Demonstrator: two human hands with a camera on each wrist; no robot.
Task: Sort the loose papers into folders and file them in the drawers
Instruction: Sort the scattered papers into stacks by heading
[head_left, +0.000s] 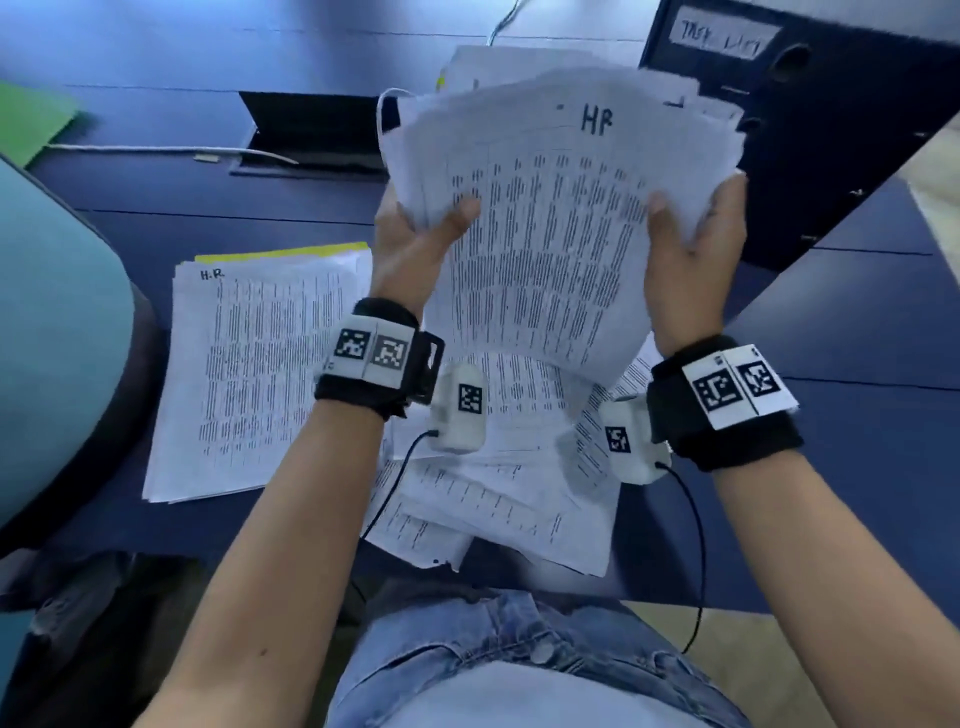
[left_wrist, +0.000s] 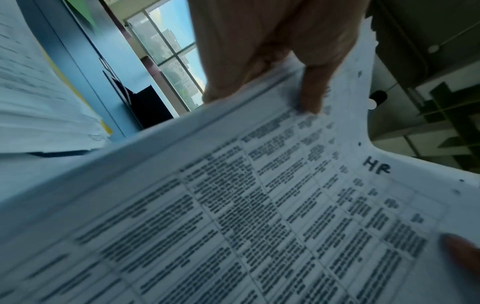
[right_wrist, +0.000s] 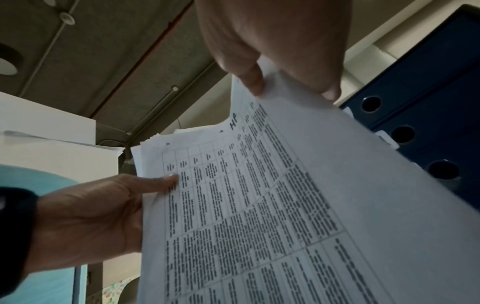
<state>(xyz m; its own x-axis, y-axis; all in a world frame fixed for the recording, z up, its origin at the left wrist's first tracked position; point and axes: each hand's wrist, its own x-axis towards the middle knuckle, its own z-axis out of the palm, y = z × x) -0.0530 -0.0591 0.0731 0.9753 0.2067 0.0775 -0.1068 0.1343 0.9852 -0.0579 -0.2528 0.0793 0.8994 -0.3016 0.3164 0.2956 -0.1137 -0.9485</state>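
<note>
head view: both hands raise a thick sheaf (head_left: 545, 218) of printed sheets above the dark blue tabletop (head_left: 156, 218). the top sheet bears a table of text and the handwritten mark "hr" near its upper edge. the left hand (head_left: 415, 244) grips the sheaf's left edge, thumb on the printed face, fingers behind the sheets. the right hand (head_left: 691, 249) grips the right edge the same way, thumb on the face. the far sheets fan out unevenly.

on the tabletop, left of the left wrist, lies a flat pile (head_left: 254, 374) also marked "h.r.", with a yellow sheet (head_left: 280, 253) showing at its far edge. under the forearms lies a loose heap (head_left: 498, 499) of overlapping sheets, some overhanging the near edge of the tabletop. a dark blue binder (head_left: 810, 130) with finger holes and a white label stands at the far right, just behind the raised sheaf. a green folder (head_left: 31, 124) lies at the far left. a white cable (head_left: 156, 150) runs to a black open hatch (head_left: 311, 135) in the tabletop.

left wrist view: the left thumb presses the sheaf (left_wrist: 259, 205) near its edge. right wrist view: the right thumb and fingers pinch the sheaf (right_wrist: 259, 205), with the binder (right_wrist: 428, 92) beside it.
</note>
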